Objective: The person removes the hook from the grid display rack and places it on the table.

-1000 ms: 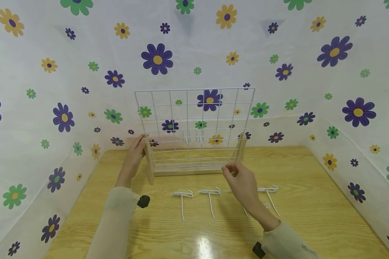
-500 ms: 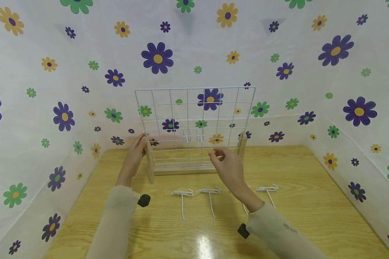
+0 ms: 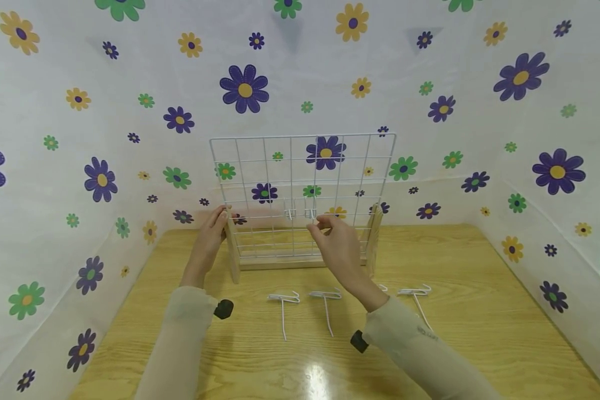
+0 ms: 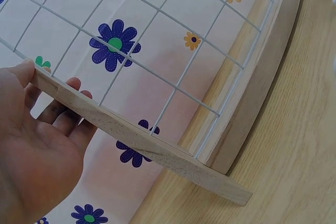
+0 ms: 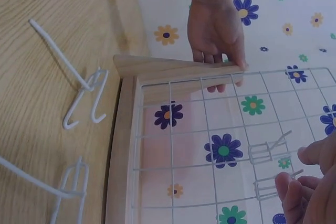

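Note:
A white wire grid panel [image 3: 302, 136] stands upright in a wooden stand [image 3: 280, 264]. My left hand [image 3: 205, 239] grips the upper end of the stand's left side post [image 4: 142, 142], thumb on the near side, fingers behind. Two white wire hooks hang side by side on the grid, a left hook [image 3: 290, 214] and a right hook [image 3: 310, 213]. My right hand [image 3: 340, 247] is at the right hook, fingertips close to its prong. In the right wrist view, a gap shows between the thumb and the bent fingers [image 5: 294, 198], around the prong tip.
Several more white hooks lie in a row on the wooden table before the stand: a leftmost hook [image 3: 283, 298], another hook [image 3: 325, 294] and a far-right hook [image 3: 414, 291]. One is mostly hidden behind my right forearm. Flower-printed white cloth [image 3: 300, 72] surrounds the table.
My right hand has moved left and up, from the grid's lower right to the right hanging hook. My left hand stays on the side post. The hanging hooks look unmoved.

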{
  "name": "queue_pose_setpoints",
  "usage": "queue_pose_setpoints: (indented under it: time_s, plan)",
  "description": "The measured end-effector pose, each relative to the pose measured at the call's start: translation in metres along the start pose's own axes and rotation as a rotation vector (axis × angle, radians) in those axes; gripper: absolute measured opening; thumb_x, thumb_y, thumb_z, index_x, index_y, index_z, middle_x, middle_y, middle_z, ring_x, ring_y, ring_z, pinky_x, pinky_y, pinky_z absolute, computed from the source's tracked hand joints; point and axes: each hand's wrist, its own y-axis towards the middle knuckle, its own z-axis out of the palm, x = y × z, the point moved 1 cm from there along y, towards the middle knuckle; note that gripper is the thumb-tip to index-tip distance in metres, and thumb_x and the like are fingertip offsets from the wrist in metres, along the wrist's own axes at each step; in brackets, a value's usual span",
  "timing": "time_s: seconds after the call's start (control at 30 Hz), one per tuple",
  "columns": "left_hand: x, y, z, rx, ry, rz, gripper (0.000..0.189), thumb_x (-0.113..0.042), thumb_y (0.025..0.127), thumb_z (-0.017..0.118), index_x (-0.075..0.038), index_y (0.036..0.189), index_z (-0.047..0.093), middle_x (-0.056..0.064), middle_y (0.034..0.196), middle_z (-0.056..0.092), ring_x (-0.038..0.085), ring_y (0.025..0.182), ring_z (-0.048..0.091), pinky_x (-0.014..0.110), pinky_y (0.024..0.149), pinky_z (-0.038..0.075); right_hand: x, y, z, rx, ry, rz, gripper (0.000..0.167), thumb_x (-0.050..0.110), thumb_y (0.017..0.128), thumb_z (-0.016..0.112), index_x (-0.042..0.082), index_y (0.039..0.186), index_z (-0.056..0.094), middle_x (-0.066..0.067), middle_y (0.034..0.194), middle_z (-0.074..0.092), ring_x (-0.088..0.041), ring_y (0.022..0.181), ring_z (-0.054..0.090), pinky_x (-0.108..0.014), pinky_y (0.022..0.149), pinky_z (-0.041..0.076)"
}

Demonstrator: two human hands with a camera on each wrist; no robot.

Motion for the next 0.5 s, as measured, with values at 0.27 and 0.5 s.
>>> queue_pose_setpoints:
  time_s: [0.27, 0.5]
  plan:
    - [-0.001, -0.002, 0.000, 0.000, -0.011, -0.010, 0.057, -0.035, 0.115, 0.031, -0.010, 0.165, 0.021, 0.025, 0.161, 0.032, 0.034, 0.153, 0.025, 0.049, 0.126, 0.021, 0.003, 0.009, 0.007, -0.015, 0.012, -0.019, 0.025, 0.018, 0.096, 0.077, -0.002, 0.110, 0.074, -0.012, 0.096, 0.078, -0.021, 0.073, 0.073, -0.030, 0.051, 0.055]
    - [-0.003, -0.002, 0.000, 0.000, -0.008, -0.017, 0.060, -0.037, 0.115, 0.032, -0.009, 0.166, 0.019, 0.025, 0.162, 0.031, 0.033, 0.154, 0.024, 0.047, 0.126, 0.021, 0.000, 0.017, 0.012, -0.059, 0.034, -0.048, 0.015, 0.007, 0.093, 0.077, -0.004, 0.104, 0.075, -0.014, 0.092, 0.078, -0.024, 0.071, 0.073, -0.033, 0.054, 0.057]
